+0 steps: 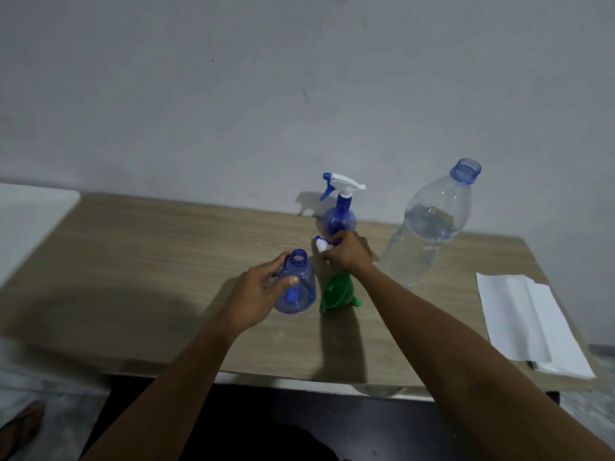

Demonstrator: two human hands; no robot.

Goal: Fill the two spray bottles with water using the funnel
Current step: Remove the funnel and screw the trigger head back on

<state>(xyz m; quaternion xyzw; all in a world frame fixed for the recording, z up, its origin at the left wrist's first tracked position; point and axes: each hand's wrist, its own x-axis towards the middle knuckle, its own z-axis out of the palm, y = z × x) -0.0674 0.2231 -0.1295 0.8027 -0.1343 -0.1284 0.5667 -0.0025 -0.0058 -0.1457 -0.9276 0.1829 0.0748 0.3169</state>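
An open blue spray bottle (297,284) stands near the middle of the wooden table (149,261), its neck uncovered. My left hand (258,294) wraps around its left side. My right hand (347,251) is closed on a white and blue spray head (322,244) just behind the bottle. A green funnel (337,292) lies on its side on the table under my right wrist. A second blue spray bottle (339,214) with its trigger head on stands at the back. A large clear water bottle (429,224), uncapped and part full, stands to the right.
Folded white paper (525,321) lies at the table's right end. A white surface (30,221) adjoins the table on the left. The wall runs right behind the table. A foot (23,424) shows on the floor at lower left.
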